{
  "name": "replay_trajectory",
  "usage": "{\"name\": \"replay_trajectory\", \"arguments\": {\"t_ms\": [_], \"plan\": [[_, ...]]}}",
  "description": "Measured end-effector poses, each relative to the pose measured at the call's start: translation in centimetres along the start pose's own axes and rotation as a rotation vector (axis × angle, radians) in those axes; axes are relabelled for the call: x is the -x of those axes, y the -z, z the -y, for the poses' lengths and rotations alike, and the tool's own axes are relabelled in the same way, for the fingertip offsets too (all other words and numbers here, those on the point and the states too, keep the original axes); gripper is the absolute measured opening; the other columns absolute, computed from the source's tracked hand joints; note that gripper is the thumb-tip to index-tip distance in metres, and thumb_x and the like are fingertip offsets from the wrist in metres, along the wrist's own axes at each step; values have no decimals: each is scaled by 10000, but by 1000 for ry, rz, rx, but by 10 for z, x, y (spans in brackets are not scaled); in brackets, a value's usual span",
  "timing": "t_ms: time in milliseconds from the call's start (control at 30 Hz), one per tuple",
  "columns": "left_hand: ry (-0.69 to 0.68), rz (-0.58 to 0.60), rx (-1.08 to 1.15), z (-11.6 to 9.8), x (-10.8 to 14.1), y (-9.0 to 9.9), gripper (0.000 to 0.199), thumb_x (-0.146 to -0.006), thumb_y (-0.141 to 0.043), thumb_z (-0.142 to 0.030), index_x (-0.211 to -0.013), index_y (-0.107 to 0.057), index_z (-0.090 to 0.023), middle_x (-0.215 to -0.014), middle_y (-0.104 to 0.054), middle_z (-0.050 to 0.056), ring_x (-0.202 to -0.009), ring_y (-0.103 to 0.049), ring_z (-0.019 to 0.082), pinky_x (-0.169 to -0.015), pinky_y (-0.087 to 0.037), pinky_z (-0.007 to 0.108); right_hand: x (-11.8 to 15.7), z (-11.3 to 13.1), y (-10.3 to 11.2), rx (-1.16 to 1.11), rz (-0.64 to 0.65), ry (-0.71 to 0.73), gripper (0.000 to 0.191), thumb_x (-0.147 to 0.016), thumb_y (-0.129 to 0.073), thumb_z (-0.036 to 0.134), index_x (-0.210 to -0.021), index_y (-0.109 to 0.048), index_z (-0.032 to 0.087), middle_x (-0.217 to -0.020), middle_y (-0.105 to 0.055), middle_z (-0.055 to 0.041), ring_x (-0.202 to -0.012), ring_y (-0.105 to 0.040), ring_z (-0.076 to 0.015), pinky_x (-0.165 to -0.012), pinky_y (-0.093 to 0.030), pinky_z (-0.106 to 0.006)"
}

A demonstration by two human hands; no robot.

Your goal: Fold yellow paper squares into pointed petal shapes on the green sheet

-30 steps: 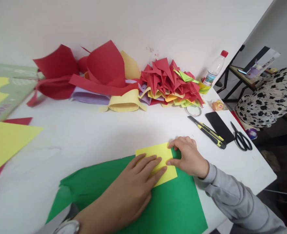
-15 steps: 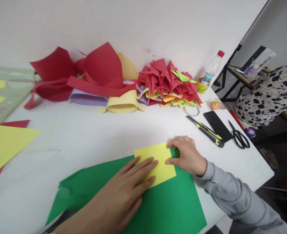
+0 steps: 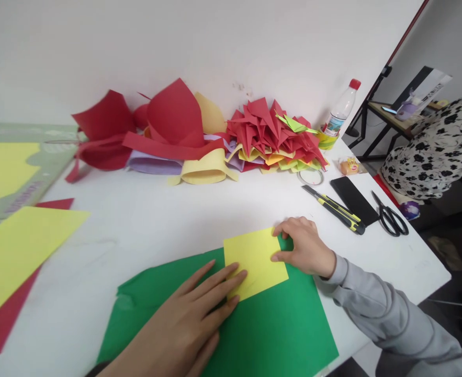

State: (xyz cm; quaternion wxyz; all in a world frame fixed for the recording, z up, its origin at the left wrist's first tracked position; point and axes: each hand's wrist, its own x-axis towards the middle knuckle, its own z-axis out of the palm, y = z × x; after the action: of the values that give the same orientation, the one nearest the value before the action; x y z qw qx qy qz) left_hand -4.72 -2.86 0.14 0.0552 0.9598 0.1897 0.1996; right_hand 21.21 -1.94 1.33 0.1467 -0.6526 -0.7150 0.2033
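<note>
A small square of yellow paper (image 3: 259, 251) lies on a large green sheet of paper (image 3: 278, 335), near its top edge. My left hand (image 3: 189, 314) is open and rests with spread fingers over the green sheet, its fingertips on the lower left part of the yellow square. At the square's right edge is my right hand (image 3: 305, 247), fingers curled, with forefinger at the top corner and thumb lower on that edge. It grips the edge there. The green sheet's lower left part is hidden under my left arm.
A utility knife (image 3: 335, 210), a black flat object (image 3: 354, 201) and scissors (image 3: 390, 214) lie to the right. Folded red paper shapes (image 3: 260, 128), a tape roll (image 3: 310, 177) and a bottle (image 3: 340, 115) are along the wall. Yellow sheets (image 3: 26, 246) lie left. A person's patterned clothing (image 3: 435, 152) shows right.
My left hand has slid left across the yellow square, uncovering more of it. My right hand stays at the right edge. The whole view has shifted slightly.
</note>
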Motion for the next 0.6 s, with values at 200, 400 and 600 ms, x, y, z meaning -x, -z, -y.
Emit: {"name": "replay_trajectory", "arguments": {"t_ms": [200, 400, 600], "plan": [[-83, 0, -29, -4, -9, 2, 382, -867, -370, -62, -1075, -679, -146, -1266, -647, 111, -1234, -533, 241, -1026, -456, 437, 0, 1, 0, 2, -12, -1, 423, -635, -867, 355, -968, -634, 238, -880, -609, 3, -899, -508, -215, -813, -309, -358], [-58, 14, -73, -13, -26, -19, 309, -890, -371, -61, -959, -668, -107, -905, -691, 110, -830, -616, 248, -751, -536, 416, -2, 2, 0, -3, 14, -21, 428, -635, -866, 368, -972, -639, 235, -887, -612, 3, -904, -503, -223, -820, -309, -362], [19, 136, -91, -15, -44, -24, 222, -912, -466, -168, -1051, -628, -109, -825, -619, 80, -731, -551, 244, -657, -484, 412, -2, 2, 1, 14, 20, -13, 438, -643, -857, 395, -987, -639, 232, -895, -604, -5, -910, -493, -229, -821, -309, -365]]}}
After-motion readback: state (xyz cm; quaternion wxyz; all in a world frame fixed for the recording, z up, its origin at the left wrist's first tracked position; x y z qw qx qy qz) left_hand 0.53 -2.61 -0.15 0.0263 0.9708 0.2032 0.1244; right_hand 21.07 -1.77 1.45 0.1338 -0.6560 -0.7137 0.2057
